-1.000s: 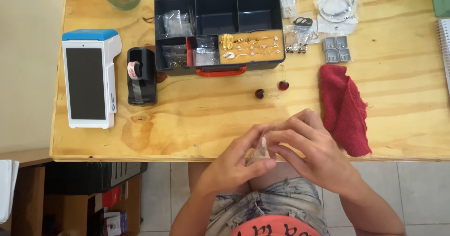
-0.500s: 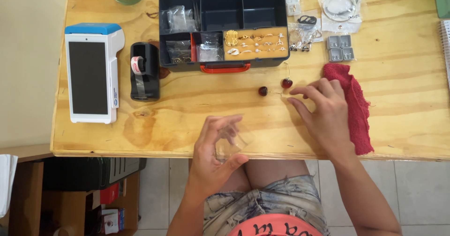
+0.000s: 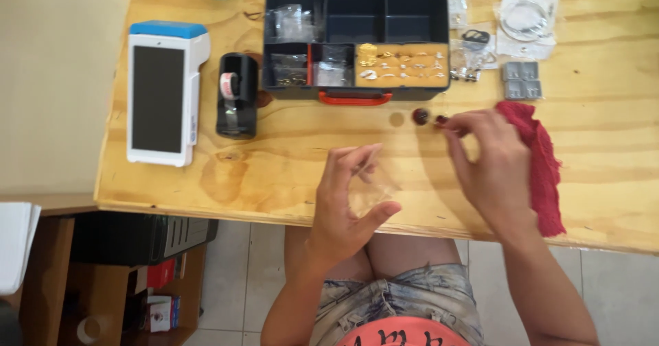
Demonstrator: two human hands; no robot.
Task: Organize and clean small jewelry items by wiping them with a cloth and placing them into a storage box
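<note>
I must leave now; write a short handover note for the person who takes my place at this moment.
Left hand: holds a small clear bag open above the table's front edge.
Right hand: fingertips pinch one dark red bead; a second bead lies beside it on the wooden table.
Nearby: red cloth under the right wrist, organiser box behind.
Done: bag opened. Left: neither bead is in it yet.

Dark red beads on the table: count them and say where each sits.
2. One dark red bead lies alone below the organiser box's red handle; the other bead is at the right hand's fingertips. More may be hidden beneath.
</note>
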